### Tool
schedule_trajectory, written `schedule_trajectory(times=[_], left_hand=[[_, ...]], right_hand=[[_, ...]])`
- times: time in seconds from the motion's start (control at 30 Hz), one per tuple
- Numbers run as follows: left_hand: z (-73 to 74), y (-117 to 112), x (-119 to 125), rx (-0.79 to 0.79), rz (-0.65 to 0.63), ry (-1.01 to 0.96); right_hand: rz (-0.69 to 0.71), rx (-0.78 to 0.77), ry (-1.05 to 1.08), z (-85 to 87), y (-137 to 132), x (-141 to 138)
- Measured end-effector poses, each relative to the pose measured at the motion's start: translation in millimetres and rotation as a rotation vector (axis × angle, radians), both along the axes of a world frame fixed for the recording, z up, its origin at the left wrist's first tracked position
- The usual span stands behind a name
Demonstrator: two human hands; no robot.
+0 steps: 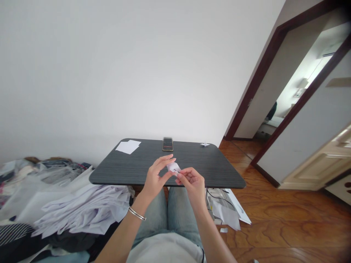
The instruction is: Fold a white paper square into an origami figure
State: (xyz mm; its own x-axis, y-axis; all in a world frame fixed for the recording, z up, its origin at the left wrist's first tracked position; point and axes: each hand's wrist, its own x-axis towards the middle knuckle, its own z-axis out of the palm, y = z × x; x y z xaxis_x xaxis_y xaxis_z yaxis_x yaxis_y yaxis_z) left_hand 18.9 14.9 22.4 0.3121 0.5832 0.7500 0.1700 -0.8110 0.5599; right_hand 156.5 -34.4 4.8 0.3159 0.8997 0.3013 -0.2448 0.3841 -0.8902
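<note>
A small piece of folded white paper (173, 167) is held up between both hands, above the near edge of the dark table. My left hand (158, 173) grips its left side, thumb below and fingers above. At its lower right corner, my right hand (192, 179) pinches the paper between thumb and fingertips. The exact folds are too small to make out. White paper sheets (128, 146) lie at the table's far left corner. A small folded paper shape (204, 144) sits at the far right.
The dark wood-grain table (109, 171) stands against a white wall. A phone (168, 144) leans at its back edge. Piled clothes (82, 208) lie to the left. Papers and cables (226, 212) are on the floor at right, near a doorway (255, 109).
</note>
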Motion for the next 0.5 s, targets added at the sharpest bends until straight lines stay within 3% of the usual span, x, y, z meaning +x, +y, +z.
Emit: schedule_trajectory(times=[0.23,0.4,0.5], left_hand=[[-10.7,-2.8,8.1,-0.286,0.044,-0.144],[-13.2,-7.9,17.2,-0.682,-0.202,-0.42],[-7.9,-12.3,19.2,-0.777,-0.246,-0.512]], right_hand=[[-0.029,0.003,-0.005,2.7,-0.9,-1.2],[-0.006,0.007,-0.061,1.1,-1.7,-1.2],[0.03,-0.021,-0.076,0.6,-2.5,-0.8]])
